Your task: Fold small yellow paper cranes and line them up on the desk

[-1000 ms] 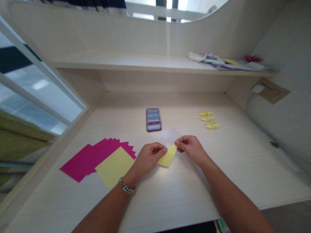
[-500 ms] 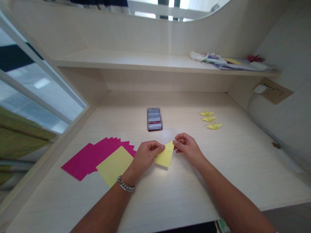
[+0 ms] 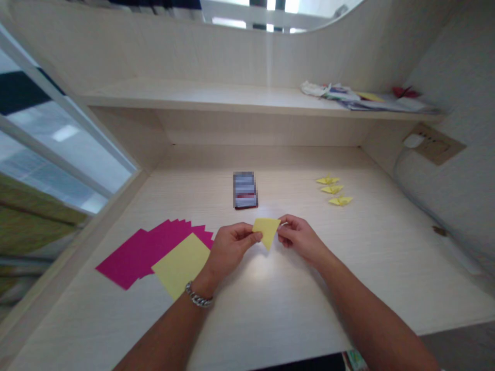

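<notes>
My left hand (image 3: 232,246), with a chain bracelet at its wrist, pinches the left edge of a small folded yellow paper (image 3: 267,231) between thumb and fingers. The paper is raised over the desk, its wide edge up and a point hanging down. At its upper right corner are the closed fingertips of my right hand (image 3: 296,234), gripping that corner. Left of my hands, a flat yellow sheet (image 3: 181,263) lies partly over a fan of magenta sheets (image 3: 131,260); my left forearm and hand cover part of them.
Three folded yellow paper cranes (image 3: 332,189) stand in a row at the right of the desk (image 3: 278,309). Beyond my hands lies a phone (image 3: 245,190) with a blurred screen. A shelf (image 3: 201,95) above holds papers (image 3: 371,100). A cable (image 3: 402,178) runs down the right wall.
The yellow paper has been turned and lifted: its lower edge hung down broad before, and now a point faces down. Both hands stay in nearly the same place.
</notes>
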Available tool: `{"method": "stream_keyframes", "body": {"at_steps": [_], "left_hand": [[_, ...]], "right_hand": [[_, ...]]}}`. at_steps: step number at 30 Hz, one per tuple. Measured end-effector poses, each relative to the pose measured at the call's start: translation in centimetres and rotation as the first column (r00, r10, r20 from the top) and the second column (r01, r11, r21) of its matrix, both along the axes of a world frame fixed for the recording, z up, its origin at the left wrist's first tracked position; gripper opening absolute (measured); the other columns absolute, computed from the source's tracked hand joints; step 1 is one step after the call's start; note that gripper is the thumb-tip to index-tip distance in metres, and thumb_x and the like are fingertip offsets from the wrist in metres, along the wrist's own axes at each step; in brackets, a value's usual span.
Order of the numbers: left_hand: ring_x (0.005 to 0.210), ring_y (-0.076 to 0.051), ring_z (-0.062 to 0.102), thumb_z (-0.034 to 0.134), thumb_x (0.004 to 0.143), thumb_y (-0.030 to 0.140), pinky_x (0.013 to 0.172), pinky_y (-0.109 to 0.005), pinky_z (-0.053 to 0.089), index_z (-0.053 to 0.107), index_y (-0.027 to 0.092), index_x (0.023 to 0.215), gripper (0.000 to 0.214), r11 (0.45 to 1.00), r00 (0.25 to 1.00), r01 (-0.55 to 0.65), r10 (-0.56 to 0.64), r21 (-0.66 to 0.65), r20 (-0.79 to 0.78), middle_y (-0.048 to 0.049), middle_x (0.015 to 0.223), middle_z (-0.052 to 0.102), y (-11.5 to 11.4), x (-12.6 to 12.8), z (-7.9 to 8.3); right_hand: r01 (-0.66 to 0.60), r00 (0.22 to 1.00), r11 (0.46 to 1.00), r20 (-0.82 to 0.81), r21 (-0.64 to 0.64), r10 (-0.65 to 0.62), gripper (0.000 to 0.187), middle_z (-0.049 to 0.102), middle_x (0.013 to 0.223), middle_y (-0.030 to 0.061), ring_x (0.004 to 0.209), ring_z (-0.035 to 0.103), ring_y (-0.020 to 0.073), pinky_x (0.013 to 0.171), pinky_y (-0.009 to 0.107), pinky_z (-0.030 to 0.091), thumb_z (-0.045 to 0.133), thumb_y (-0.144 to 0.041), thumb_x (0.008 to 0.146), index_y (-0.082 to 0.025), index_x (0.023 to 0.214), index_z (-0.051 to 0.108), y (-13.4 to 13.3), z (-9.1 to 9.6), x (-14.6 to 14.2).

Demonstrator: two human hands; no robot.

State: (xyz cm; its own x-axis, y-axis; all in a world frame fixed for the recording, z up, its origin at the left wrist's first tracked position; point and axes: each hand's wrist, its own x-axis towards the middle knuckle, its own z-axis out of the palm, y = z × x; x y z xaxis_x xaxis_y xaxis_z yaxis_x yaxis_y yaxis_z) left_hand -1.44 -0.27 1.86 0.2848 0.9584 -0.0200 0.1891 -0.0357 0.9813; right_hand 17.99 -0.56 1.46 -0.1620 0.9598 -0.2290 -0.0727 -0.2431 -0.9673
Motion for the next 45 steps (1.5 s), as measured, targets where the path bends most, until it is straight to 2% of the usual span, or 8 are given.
{"method": "stream_keyframes", "body": {"at_steps": [2,5,13,21,27,31,36,45], "left_hand": [[0.066,-0.015,0.063,0.066,0.075,0.031,0.064,-0.028,0.050,0.070,0.016,0.074,0.016,0.998,1.000,0.023,-0.024,-0.065,-0.013,-0.0041,0.074,0.072,0.2,-0.1,-0.2],[0.061,-0.014,0.060,0.065,0.075,0.029,0.060,-0.025,0.047,0.071,0.016,0.071,0.016,0.992,0.996,0.080,-0.084,-0.102,-0.033,-0.0030,0.070,0.070,0.4,-0.2,-0.3],[0.060,-0.014,0.057,0.060,0.078,0.032,0.055,-0.024,0.043,0.074,0.017,0.088,0.022,0.992,0.990,0.104,-0.110,-0.068,-0.091,-0.0039,0.070,0.070,0.4,-0.3,0.3],[0.064,-0.014,0.059,0.068,0.071,0.024,0.059,-0.025,0.046,0.075,0.016,0.088,0.019,0.982,0.995,0.047,-0.030,-0.185,0.094,-0.0063,0.075,0.072,0.4,-0.2,0.5],[0.057,-0.011,0.056,0.070,0.067,0.016,0.055,-0.023,0.045,0.074,0.017,0.077,0.011,0.969,0.940,0.003,0.081,-0.245,0.332,-0.0022,0.065,0.068,0.2,-0.1,0.0],[0.060,-0.011,0.058,0.068,0.069,0.015,0.056,-0.022,0.045,0.074,0.018,0.076,0.009,0.990,0.977,-0.002,0.033,-0.144,0.211,-0.0021,0.067,0.069,0.1,-0.3,0.2],[0.068,-0.013,0.062,0.067,0.073,0.017,0.065,-0.023,0.049,0.075,0.019,0.079,0.010,0.998,0.998,0.065,-0.065,0.004,0.024,-0.0028,0.074,0.072,0.1,-0.3,0.1],[0.067,-0.013,0.064,0.067,0.072,0.016,0.067,-0.025,0.053,0.071,0.015,0.079,0.008,0.996,0.992,0.030,-0.020,-0.081,0.121,-0.0040,0.074,0.072,0.2,0.1,0.1]], "right_hand": [[0.048,0.996,0.991,0.070,0.127,-0.057,0.027,0.059,0.066,-0.0003,0.053,0.051,0.0097,0.047,0.021,0.038,0.059,-0.045,0.078,-0.018,0.082,0.061,0.0,0.4,0.4],[-0.020,0.996,0.980,0.084,0.197,0.003,0.032,0.064,0.079,0.0029,0.065,0.058,0.0126,0.055,0.023,0.045,0.062,-0.047,0.076,-0.018,0.088,0.063,0.0,0.8,0.5],[-0.094,0.987,0.992,0.137,0.087,0.082,0.032,0.067,0.066,0.0037,0.056,0.062,0.0128,0.057,0.026,0.051,0.068,-0.044,0.073,-0.013,0.081,0.065,-0.1,-0.2,0.4],[-0.131,0.991,0.989,0.039,0.062,0.129,0.031,0.069,0.063,0.0045,0.053,0.063,0.0123,0.056,0.026,0.053,0.072,-0.038,0.070,-0.013,0.089,0.071,-0.5,0.5,0.7],[-0.106,0.993,0.992,-0.053,0.067,0.109,0.030,0.070,0.060,0.0048,0.053,0.064,0.0140,0.060,0.030,0.055,0.078,-0.031,0.064,-0.015,0.089,0.074,-0.7,0.9,0.8],[-0.192,0.978,0.979,-0.072,0.062,0.197,0.028,0.073,0.074,0.0074,0.064,0.066,0.0158,0.067,0.031,0.055,0.075,-0.034,0.067,-0.016,0.089,0.075,-0.7,1.0,1.1],[-0.146,0.989,0.988,0.002,0.055,0.146,0.026,0.072,0.081,0.0069,0.072,0.065,0.0160,0.065,0.029,0.054,0.070,-0.038,0.072,-0.017,0.087,0.075,-0.6,0.5,0.3],[-0.110,0.993,0.993,0.057,0.035,0.108,0.022,0.072,0.075,0.0060,0.064,0.063,0.0141,0.060,0.027,0.052,0.076,-0.029,0.064,-0.016,0.081,0.075,-0.7,0.2,-0.1]]}}
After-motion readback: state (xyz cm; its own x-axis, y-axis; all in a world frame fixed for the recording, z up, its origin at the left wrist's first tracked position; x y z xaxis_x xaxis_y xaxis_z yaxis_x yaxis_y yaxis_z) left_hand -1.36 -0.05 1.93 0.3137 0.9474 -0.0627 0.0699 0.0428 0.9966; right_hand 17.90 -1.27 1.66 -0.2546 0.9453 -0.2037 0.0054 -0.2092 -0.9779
